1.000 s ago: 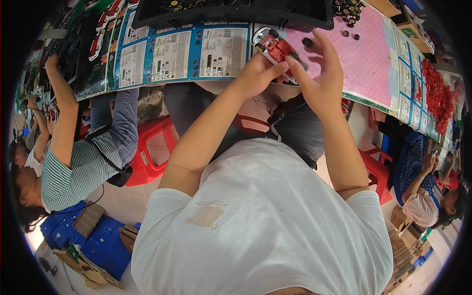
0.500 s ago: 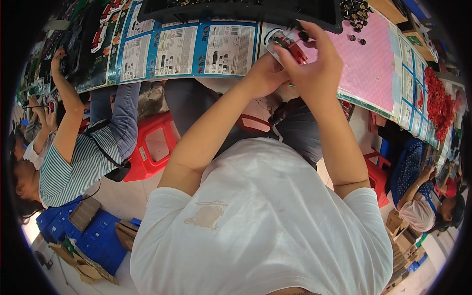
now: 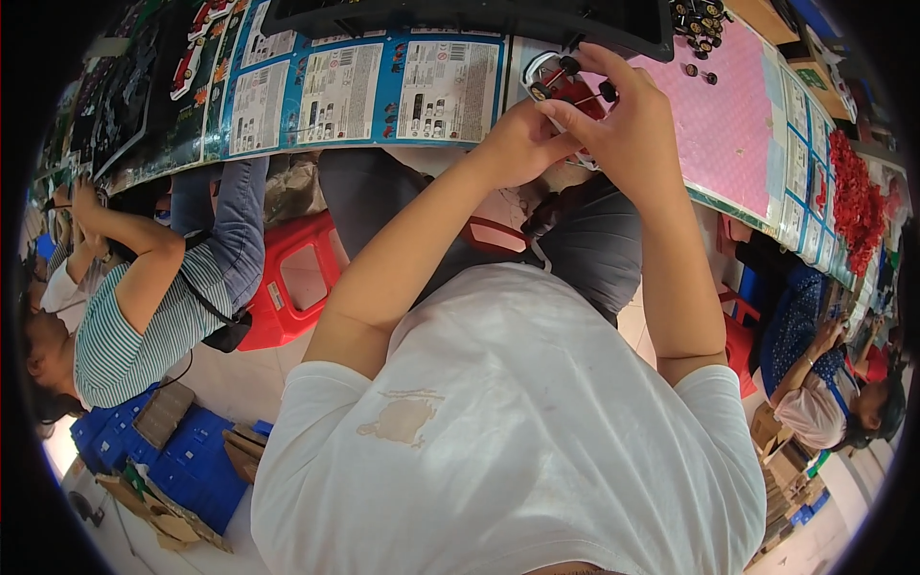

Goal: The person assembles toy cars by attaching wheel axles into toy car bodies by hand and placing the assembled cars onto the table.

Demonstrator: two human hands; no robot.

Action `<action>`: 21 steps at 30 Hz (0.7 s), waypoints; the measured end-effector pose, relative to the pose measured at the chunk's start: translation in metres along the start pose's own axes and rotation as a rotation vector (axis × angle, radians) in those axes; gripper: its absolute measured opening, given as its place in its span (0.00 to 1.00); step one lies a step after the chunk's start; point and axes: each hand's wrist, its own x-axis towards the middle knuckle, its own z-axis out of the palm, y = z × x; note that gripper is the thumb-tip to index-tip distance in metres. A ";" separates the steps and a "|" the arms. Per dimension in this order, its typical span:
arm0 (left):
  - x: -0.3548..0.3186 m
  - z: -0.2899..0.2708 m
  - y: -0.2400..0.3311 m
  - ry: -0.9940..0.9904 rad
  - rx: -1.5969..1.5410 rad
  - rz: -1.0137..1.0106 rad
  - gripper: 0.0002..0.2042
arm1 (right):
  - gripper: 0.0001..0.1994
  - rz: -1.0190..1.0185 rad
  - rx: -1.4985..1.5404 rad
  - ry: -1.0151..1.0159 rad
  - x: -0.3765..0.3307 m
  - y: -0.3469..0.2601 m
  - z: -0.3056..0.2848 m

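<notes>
Head view, nearest first: I see a white cotton shirt (image 3: 517, 431) with a pale stain on the chest, and two bare forearms rising from it toward the pink mat (image 3: 728, 125).

Grip state: the left hand (image 3: 513, 144) is curled at the near left edge of the pink mat, its fingers closed against the small red toy car (image 3: 565, 86). The right hand (image 3: 632, 125) is closed over the car from the mat side, with the fingers (image 3: 613, 62) extended across its top. The car is held between both hands above the mat's left edge. It reads as hard moulded plastic with small round black wheels on thin axles.

Risks, as I judge them:
- A wheel may pop off if pressed crooked, and being round it would roll off the smooth mat.
- The car may slip, as glossy plastic gives little friction to fingertips.

Beyond the mat's far edge lies a cluster of loose black wheels (image 3: 700, 14). Left of the mat, printed glossy cartons (image 3: 383, 91) cover the bench, and a black tray (image 3: 460, 14) sits behind them. Right of the mat lies a heap of red parts (image 3: 853, 196).
</notes>
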 end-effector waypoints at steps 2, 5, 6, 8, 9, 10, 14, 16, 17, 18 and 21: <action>-0.001 0.000 -0.001 -0.006 -0.067 -0.011 0.17 | 0.30 -0.016 0.022 0.030 -0.001 0.000 0.002; -0.002 -0.002 -0.001 0.000 -0.053 -0.021 0.19 | 0.30 -0.043 -0.060 0.037 0.000 0.000 0.003; -0.001 -0.002 0.001 -0.006 -0.012 -0.008 0.19 | 0.29 -0.020 -0.016 0.013 0.001 -0.001 0.004; -0.001 -0.003 0.004 -0.017 0.031 0.005 0.19 | 0.29 0.006 0.027 -0.008 0.002 -0.002 0.006; -0.001 -0.003 0.006 -0.020 0.075 0.008 0.19 | 0.28 -0.032 0.002 0.015 0.001 -0.002 0.009; 0.000 -0.003 0.006 -0.024 0.120 0.012 0.18 | 0.28 -0.069 -0.022 0.037 0.000 -0.001 0.010; 0.001 -0.003 0.008 -0.040 0.102 -0.046 0.17 | 0.29 -0.054 0.006 0.036 0.002 0.001 0.009; 0.000 0.000 0.008 -0.041 -0.036 -0.012 0.17 | 0.29 0.022 0.063 -0.017 0.003 0.001 0.005; 0.001 0.000 0.008 -0.042 -0.035 -0.013 0.17 | 0.29 0.022 0.064 -0.016 0.004 0.001 0.004; 0.001 0.000 0.009 -0.048 -0.035 -0.028 0.17 | 0.29 0.032 0.072 -0.029 0.005 0.001 0.003; 0.002 -0.001 0.010 -0.046 -0.014 -0.044 0.17 | 0.29 0.055 0.082 -0.046 0.006 0.001 0.004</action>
